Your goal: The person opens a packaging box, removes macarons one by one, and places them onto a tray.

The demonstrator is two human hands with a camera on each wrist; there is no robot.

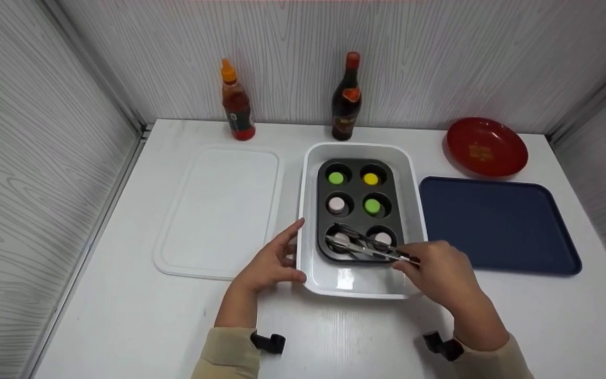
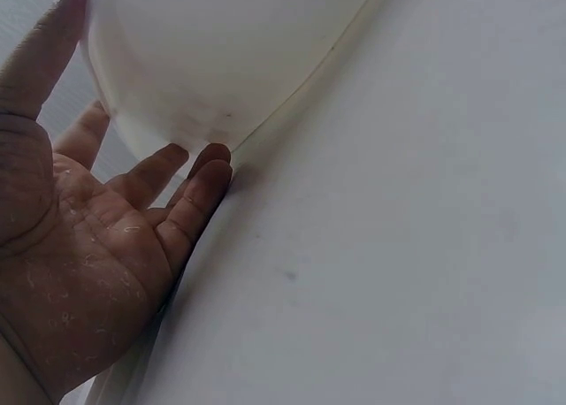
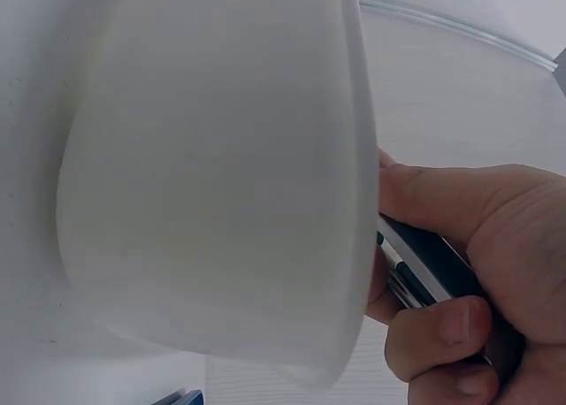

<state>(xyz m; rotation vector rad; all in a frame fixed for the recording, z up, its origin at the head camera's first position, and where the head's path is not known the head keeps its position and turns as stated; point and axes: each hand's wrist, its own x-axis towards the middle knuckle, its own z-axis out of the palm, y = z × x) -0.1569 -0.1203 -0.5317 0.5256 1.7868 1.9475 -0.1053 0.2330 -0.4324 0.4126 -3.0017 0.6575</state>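
Over the near end of the muffin pan (image 1: 355,192), the right hand (image 1: 442,266) grips tongs (image 1: 374,252); fingers spread, the left hand (image 1: 269,266) touches the white tub (image 1: 355,295) at left.

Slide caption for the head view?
Right hand holds tongs over a muffin tin inside a white tub; left hand alongside.

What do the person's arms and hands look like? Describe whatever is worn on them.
The left hand and right hand are bare; no glove or ring shows. The left sleeve and right sleeve are plain beige, ending short of the hands. A small black attachment juts from the left sleeve, a similar one from the right.
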